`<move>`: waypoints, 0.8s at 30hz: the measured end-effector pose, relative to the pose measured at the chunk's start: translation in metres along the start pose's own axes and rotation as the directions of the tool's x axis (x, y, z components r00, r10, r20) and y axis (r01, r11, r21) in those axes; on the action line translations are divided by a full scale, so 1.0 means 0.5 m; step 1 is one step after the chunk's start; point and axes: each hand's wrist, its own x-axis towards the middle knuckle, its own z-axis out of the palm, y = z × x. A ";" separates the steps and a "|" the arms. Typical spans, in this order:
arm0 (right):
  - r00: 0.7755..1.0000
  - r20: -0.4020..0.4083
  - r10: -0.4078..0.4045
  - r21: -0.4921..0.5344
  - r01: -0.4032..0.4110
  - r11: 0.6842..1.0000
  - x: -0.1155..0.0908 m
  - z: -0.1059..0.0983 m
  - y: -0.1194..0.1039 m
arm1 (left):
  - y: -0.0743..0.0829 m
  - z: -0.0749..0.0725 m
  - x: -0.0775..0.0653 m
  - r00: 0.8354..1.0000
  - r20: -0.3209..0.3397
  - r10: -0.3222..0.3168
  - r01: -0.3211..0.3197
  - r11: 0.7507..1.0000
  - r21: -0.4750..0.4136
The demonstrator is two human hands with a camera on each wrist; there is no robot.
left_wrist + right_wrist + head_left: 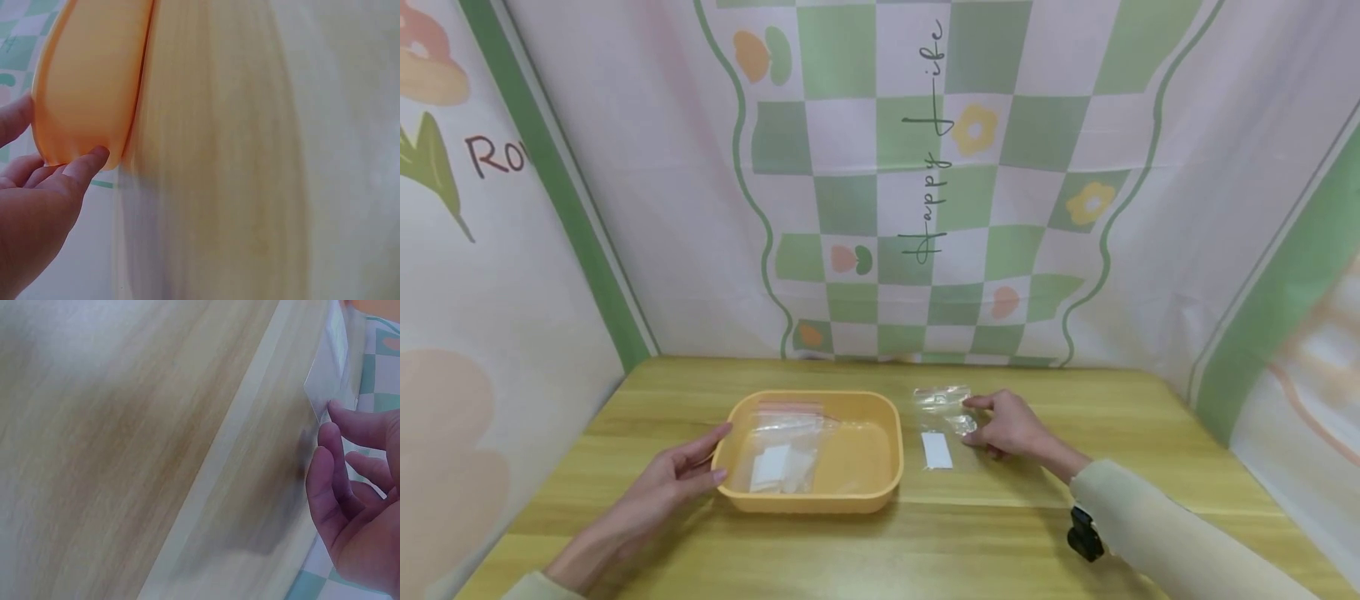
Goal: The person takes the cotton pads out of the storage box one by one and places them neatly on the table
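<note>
Plastic bag (pixel 942 419), clear, crinkled, at right hand (pixel 1009 427); smooth round-cornered tray (pixel 857 454).

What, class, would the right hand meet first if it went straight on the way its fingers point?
The right hand is at the clear bag, apparently touching it. Beyond that, the yellow tray seems next, though depth is unclear.

A wood-grain table (pixel 925 550) carries a yellow tray (pixel 812 503), a clear bag (pixel 936 450) beside it.

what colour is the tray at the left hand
The tray is yellow-orange, clearest in the head view.
</note>
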 end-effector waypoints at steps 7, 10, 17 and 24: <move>1.000 -0.003 -0.017 -0.048 0.017 0.999 -0.004 -0.005 -0.004 | -0.001 0.000 -0.001 1.000 0.002 0.004 -0.004 1.000 -0.015; 0.999 -0.001 -0.040 -0.070 0.040 0.997 -0.008 -0.008 -0.011 | -0.001 0.001 -0.001 1.000 0.003 0.008 -0.008 1.000 -0.018; 0.995 -0.016 -0.097 -0.072 0.096 0.993 -0.039 -0.013 -0.069 | 0.001 0.001 -0.002 1.000 -0.001 0.002 -0.002 1.000 -0.014; 0.993 -0.031 -0.110 -0.040 0.108 0.993 -0.054 -0.011 -0.157 | 0.001 0.001 0.000 1.000 -0.007 -0.004 0.004 1.000 -0.030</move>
